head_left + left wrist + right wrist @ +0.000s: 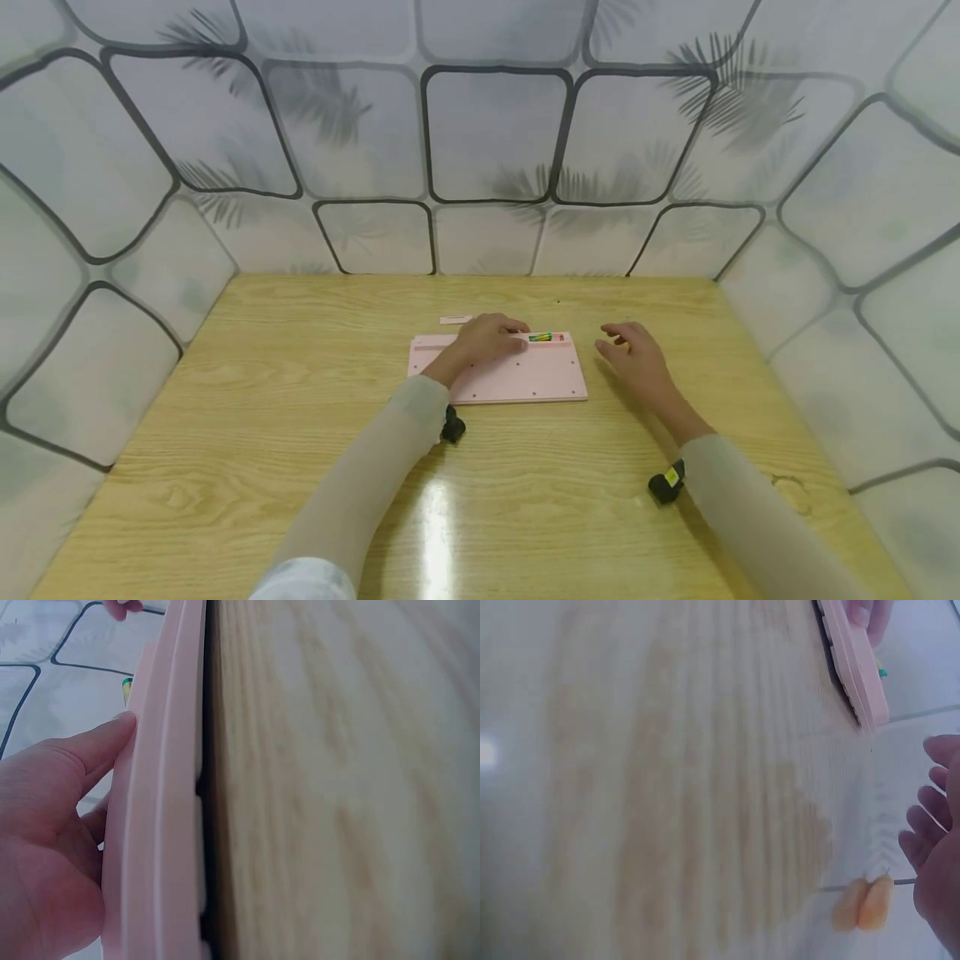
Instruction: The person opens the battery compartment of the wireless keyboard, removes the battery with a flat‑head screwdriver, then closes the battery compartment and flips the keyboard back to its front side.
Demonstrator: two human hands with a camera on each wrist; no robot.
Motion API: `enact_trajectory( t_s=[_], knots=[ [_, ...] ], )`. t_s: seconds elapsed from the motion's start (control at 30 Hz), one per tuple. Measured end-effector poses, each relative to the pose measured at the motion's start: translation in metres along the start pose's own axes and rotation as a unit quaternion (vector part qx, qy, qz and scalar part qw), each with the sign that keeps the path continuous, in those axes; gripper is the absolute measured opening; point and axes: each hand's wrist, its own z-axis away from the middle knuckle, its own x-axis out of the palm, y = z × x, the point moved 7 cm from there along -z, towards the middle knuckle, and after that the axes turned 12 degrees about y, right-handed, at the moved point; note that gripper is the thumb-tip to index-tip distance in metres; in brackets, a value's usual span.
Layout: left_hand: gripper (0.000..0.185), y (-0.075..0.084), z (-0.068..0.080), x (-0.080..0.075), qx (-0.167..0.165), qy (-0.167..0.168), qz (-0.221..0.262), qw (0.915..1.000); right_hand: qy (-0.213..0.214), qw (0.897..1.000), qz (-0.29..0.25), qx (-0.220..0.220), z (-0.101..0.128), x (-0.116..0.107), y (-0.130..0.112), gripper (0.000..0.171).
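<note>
**A:** Where are your hands?

**B:** My left hand lies palm down on the pink keyboard, which sits face down, its back upward, in the middle of the wooden table. My fingers reach toward the far edge, up to the open battery slot. My right hand is off to the right of the keyboard, just beside its right end, not touching it.

**A:** Are you gripping anything?

**B:** No. The left fingers are stretched out flat, resting on the pink back; in the left wrist view my thumb presses along the keyboard's side. The right hand is relaxed, fingers loosely spread and slightly bent, holding nothing. I cannot tell whether it rests on the table or hangs just over it.

**A:** What is in the slot?

**B:** A green and yellow battery lies in it, just past my left fingertips.

**A:** Anything else close by?

**B:** A small pink cover lies on the table just beyond the keyboard's far edge, left of my left hand. Both forearms are in pale sleeves, each angling in from the near edge.
</note>
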Motion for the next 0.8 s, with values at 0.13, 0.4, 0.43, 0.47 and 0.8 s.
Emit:
enact_trajectory(
  t_s=[0.13, 0.4, 0.43, 0.47, 0.8],
  knots=[
    [0.037, -0.002, -0.001, 0.000, -0.003, 0.001, -0.004, 1.0000, -0.055, 0.998, -0.031, -0.006, -0.007, 0.021, -0.001, 0.043],
    [0.037, -0.003, -0.003, 0.003, -0.002, -0.001, -0.010, 1.0000, -0.120, 0.990, -0.052, 0.049, -0.014, 0.049, -0.006, 0.046],
    [0.037, -0.003, -0.003, 0.003, -0.002, 0.000, -0.010, 0.9999, -0.125, 0.989, -0.055, 0.056, -0.014, 0.051, -0.008, 0.046],
    [0.037, -0.003, -0.004, 0.003, -0.002, 0.001, -0.011, 0.9999, -0.130, 0.988, -0.059, 0.059, -0.015, 0.053, -0.010, 0.046],
    [0.036, -0.006, -0.005, 0.003, -0.008, 0.001, -0.013, 0.9999, -0.137, 0.987, -0.051, 0.065, -0.023, 0.066, -0.008, 0.041]
  ],
)
